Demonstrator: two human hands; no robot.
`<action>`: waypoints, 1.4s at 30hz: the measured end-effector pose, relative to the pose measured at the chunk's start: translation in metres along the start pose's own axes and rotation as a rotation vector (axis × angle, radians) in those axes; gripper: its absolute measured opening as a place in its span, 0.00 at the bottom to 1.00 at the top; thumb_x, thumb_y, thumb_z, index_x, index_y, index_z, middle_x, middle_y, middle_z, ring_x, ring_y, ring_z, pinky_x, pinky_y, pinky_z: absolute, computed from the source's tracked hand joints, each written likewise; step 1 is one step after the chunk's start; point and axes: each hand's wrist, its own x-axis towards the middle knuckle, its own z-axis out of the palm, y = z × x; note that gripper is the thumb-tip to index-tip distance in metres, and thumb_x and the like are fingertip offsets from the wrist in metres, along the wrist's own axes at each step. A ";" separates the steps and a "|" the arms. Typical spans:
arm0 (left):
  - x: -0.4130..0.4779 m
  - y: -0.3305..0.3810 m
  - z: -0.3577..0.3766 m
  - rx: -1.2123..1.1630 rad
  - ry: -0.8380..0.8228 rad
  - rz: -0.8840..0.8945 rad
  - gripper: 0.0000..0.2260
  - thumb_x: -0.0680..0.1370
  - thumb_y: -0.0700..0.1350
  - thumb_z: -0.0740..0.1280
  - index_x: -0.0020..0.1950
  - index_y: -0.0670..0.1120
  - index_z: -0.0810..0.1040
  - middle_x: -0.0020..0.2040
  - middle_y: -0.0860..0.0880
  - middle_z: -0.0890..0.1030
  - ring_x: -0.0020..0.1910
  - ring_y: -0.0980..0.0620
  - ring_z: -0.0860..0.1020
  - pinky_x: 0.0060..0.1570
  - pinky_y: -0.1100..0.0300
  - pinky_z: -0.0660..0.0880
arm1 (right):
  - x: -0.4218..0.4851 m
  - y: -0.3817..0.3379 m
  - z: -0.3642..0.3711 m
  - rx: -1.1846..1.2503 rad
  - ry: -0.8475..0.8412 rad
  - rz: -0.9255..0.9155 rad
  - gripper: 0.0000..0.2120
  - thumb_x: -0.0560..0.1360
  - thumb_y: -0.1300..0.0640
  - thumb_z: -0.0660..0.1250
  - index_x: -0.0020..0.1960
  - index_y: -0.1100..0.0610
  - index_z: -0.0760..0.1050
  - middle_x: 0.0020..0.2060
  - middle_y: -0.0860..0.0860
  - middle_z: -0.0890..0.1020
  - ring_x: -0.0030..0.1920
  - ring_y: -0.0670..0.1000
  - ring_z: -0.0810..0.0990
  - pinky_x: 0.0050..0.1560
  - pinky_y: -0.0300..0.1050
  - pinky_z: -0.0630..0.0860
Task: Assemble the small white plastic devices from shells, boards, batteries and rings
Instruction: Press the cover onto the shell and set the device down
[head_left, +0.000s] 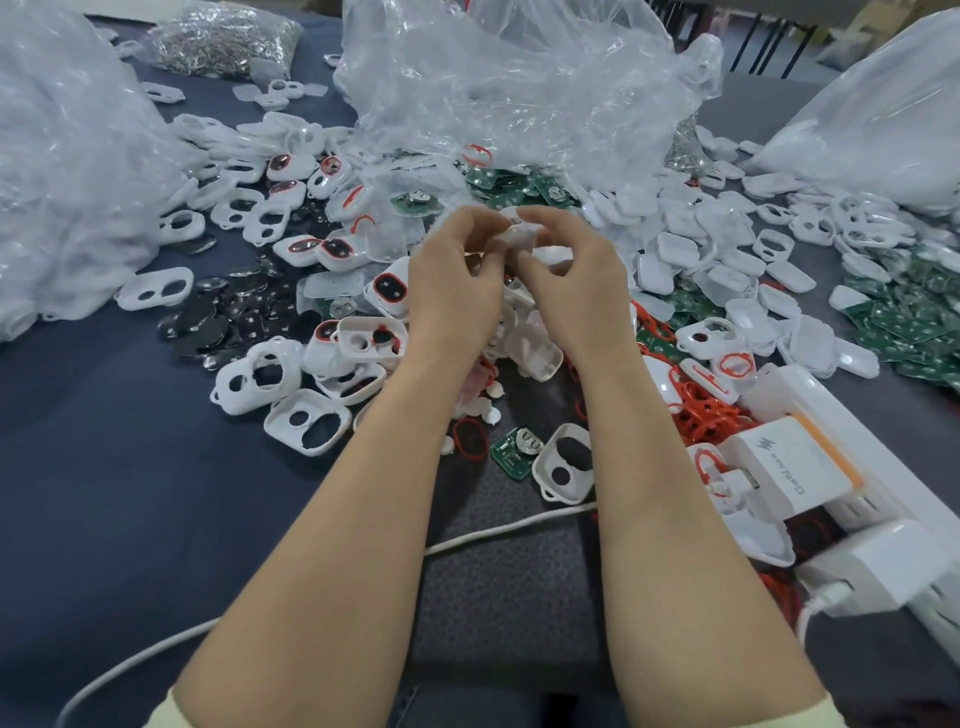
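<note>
Work surface: a table (104, 467) under dark cloth, heavily loaded.

Three clear plastic bags stand at the far side: one at ten o'clock (62, 156), one at twelve (519, 78), one at two (883, 114).

Loose white shells (701, 244) lie heaped from nine o'clock round to three. Green boards (904, 322) are piled at three o'clock, with more under the twelve o'clock bag. Black discs (218, 317) sit at nine. Red rings (701, 415) are tangled at four.

A white power strip (883, 499) with a charger (795, 462) plugged in lies at four to five o'clock.

At centre, the left hand (452, 280) and right hand (576, 280) are raised together, fingers curled. Both pinch one small white device (519, 236) between their fingertips, above the heap. Its inner parts cannot be made out.

A single board (517, 449) lies at six o'clock.
</note>
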 end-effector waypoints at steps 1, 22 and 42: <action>0.000 0.000 0.000 0.015 0.002 0.011 0.08 0.78 0.36 0.64 0.51 0.47 0.78 0.43 0.56 0.81 0.46 0.58 0.80 0.51 0.64 0.76 | -0.001 -0.001 0.000 0.010 0.005 -0.026 0.10 0.75 0.61 0.67 0.52 0.48 0.77 0.42 0.41 0.79 0.40 0.47 0.79 0.44 0.36 0.76; 0.002 -0.009 -0.001 0.181 -0.093 -0.182 0.08 0.77 0.37 0.67 0.54 0.46 0.79 0.49 0.47 0.84 0.49 0.50 0.82 0.56 0.53 0.78 | 0.006 0.013 0.003 -0.009 -0.112 0.191 0.07 0.73 0.63 0.70 0.51 0.63 0.76 0.45 0.57 0.83 0.48 0.59 0.82 0.54 0.58 0.77; 0.005 0.001 -0.004 0.008 0.015 -0.249 0.13 0.81 0.53 0.61 0.48 0.44 0.77 0.45 0.44 0.83 0.47 0.45 0.82 0.53 0.48 0.78 | 0.001 0.013 0.015 -0.070 0.040 -0.014 0.07 0.75 0.61 0.68 0.52 0.58 0.76 0.37 0.44 0.77 0.37 0.42 0.75 0.37 0.25 0.67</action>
